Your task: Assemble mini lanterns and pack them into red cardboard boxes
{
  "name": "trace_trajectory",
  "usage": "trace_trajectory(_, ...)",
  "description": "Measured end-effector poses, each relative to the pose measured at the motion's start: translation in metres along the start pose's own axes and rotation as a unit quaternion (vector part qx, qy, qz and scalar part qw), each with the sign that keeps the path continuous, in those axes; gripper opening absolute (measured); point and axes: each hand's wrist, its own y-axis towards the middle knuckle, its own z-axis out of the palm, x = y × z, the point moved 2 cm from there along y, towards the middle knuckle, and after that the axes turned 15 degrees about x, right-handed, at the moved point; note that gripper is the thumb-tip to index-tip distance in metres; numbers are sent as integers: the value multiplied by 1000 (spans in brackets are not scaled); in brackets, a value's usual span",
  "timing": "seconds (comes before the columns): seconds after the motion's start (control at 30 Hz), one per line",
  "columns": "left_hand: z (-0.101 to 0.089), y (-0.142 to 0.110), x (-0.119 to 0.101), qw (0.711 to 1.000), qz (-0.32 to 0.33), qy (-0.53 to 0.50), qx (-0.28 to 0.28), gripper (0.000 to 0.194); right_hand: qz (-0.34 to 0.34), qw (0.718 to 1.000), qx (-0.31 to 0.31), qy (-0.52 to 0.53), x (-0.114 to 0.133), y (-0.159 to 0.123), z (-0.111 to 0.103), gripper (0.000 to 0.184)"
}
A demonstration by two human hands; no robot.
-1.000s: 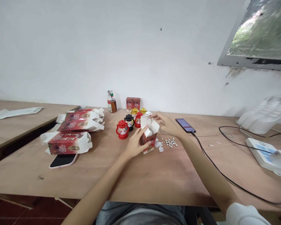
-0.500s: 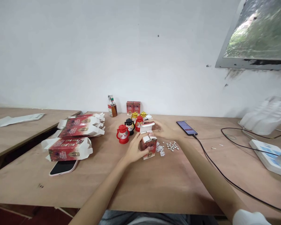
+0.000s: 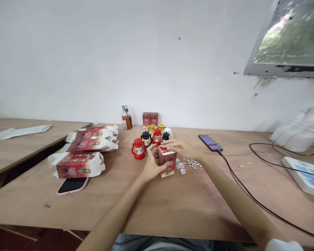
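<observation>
A small red printed cardboard box [image 3: 167,162] stands upright on the table, its top panel lying nearly flat over the opening. My left hand [image 3: 153,166] grips it from the left, thumb across the front and fingers behind. From the right, my right hand [image 3: 181,148] reaches over, its fingers closed together on the lid's far edge; some fingertips are hidden. Behind the box are small toy lanterns: a red lantern [image 3: 139,149], a black lantern [image 3: 146,139], another red one, gold ones and a white one. Beside it lie small white pieces [image 3: 181,167] and button cells [image 3: 194,164].
Unfolded red cartons [image 3: 74,166] lie at the left, one over a phone [image 3: 72,186]. A bottle [image 3: 127,120] and two finished-looking boxes [image 3: 150,120] stand near the wall. At right are a phone [image 3: 210,143], its black cable [image 3: 240,183] and a power strip [image 3: 302,174].
The box's raised lid has come down over the opening as my right hand pushed it. The inner flaps and white contents are now covered. My left hand still holds the box.
</observation>
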Motion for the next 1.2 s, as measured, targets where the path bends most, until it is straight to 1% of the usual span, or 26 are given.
trace_trajectory(0.07, 0, 0, 1, 1000, -10, -21, 15, 72, -2, 999, -7, -48, -1, -2, 2, 36)
trace_trajectory(0.17, 0, -1, 2, 999, -20, -20, 29, 67, -5, 992, -8, -124, -1, -5, 5, 35)
trace_trajectory(0.27, 1, -1, 6, 998, -38, -30, 36, 60, 7, 991, 2, -136, -1, -7, 4, 35)
trace_trajectory(0.37, 1, -2, 9, 996, -53, -64, 34, 61, 22, 991, -15, -134, -2, -6, 4, 35)
trace_trajectory(0.47, 2, -3, 12, 995, -59, -74, 30, 63, 23, 982, -25, -184, -2, -6, 9, 36)
trace_trajectory(0.53, 3, -5, 15, 994, -64, -79, 35, 62, 27, 973, -11, -230, -2, -10, 15, 38)
trace_trajectory(0.6, 5, -6, 18, 993, -69, -84, 41, 60, 44, 967, 0, -253, -1, -16, 22, 43)
trace_trajectory(0.7, 7, -6, 19, 992, -75, -95, 45, 58, 70, 970, -2, -232, -1, -24, 30, 52)
trace_trajectory(0.77, 7, -6, 19, 991, -74, -102, 45, 57, 70, 976, -9, -204, -2, -27, 34, 54)
trace_trajectory(0.83, 6, -6, 18, 990, -72, -114, 48, 60, 64, 984, -24, -167, -3, -27, 33, 56)
trace_trajectory(0.87, 6, -6, 18, 988, -75, -122, 51, 63, 62, 987, -32, -143, -3, -28, 30, 59)
trace_trajectory(0.93, 6, -7, 18, 986, -84, -129, 57, 72, 69, 992, -57, -90, -2, -30, 18, 70)
trace_trajectory(0.97, 5, -8, 19, 987, -89, -124, 57, 76, 76, 992, -74, -65, -1, -32, 7, 74)
trace_trajectory(1.03, 4, -8, 22, 990, -99, -91, 46, 79, 85, 988, -124, -38, 4, -36, -22, 70)
trace_trajectory(1.07, 4, -8, 23, 991, -104, -70, 37, 77, 83, 982, -168, -36, 7, -37, -40, 67)
trace_trajectory(1.13, 3, -8, 26, 992, -116, -31, 22, 69, 78, 956, -270, -83, 12, -34, -81, 67)
trace_trajectory(1.2, 3, -8, 27, 992, -124, -7, 16, 56, 95, 918, -349, -164, 10, -23, -121, 70)
